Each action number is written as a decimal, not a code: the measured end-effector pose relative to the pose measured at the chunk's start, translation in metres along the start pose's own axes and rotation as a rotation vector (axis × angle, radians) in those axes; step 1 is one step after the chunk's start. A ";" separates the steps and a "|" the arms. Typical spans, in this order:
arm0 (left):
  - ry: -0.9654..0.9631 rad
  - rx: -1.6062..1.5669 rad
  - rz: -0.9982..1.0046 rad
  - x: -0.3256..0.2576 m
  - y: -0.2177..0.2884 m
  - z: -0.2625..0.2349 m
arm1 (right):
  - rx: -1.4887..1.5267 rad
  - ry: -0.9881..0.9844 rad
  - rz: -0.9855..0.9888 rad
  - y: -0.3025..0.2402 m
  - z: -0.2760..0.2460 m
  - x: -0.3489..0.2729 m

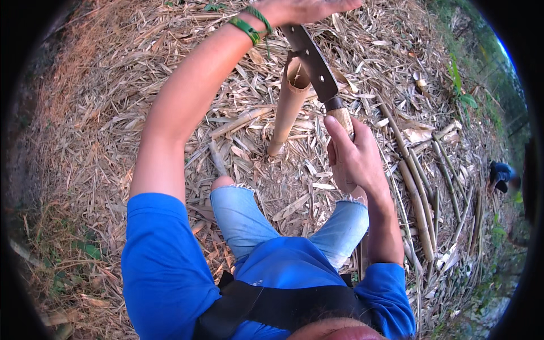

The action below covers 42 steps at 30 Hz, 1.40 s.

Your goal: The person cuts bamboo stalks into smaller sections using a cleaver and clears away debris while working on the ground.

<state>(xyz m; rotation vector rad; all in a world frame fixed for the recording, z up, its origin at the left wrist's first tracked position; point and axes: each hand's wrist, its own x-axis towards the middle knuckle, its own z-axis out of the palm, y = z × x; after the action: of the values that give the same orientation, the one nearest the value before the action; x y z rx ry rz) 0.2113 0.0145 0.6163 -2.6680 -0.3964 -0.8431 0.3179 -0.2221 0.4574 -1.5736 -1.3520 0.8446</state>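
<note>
My right hand (362,156) is wrapped round the pale wooden handle of a machete (320,73). Its dark, broad blade has several holes and slants up and to the left, crossing the upper end of a bamboo tube (288,110). That tan, hollow tube stands nearly upright on the ground in front of my knees, with a jagged open top. Whether the blade touches the rim, I cannot tell. My left hand (309,10) is stretched out flat over the blade's far end, partly cut off by the upper edge, and green bands circle that wrist.
Dry bamboo leaves and husks (107,124) cover the ground. Several bamboo poles (416,204) lie at my right. A short cane piece (241,122) lies left of the tube. Another person (500,174) is far off at the right, beside green growth.
</note>
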 end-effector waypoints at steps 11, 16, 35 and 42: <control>-0.022 -0.112 0.018 -0.012 0.007 0.030 | -0.031 -0.010 -0.088 0.011 -0.013 -0.008; 0.081 -0.222 0.084 0.016 -0.008 0.012 | -0.123 0.021 0.012 0.010 -0.013 -0.004; 0.132 -0.320 -0.097 -0.019 -0.050 0.009 | -0.067 0.096 0.122 -0.097 -0.091 -0.027; -0.151 -0.261 -0.537 -0.135 -0.083 0.173 | -0.139 -0.465 0.136 0.013 -0.066 0.045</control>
<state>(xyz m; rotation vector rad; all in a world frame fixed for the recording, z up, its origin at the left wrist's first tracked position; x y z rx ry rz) 0.1638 0.1330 0.4193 -2.9175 -1.1492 -0.8838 0.3906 -0.1901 0.4731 -1.6517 -1.6704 1.2821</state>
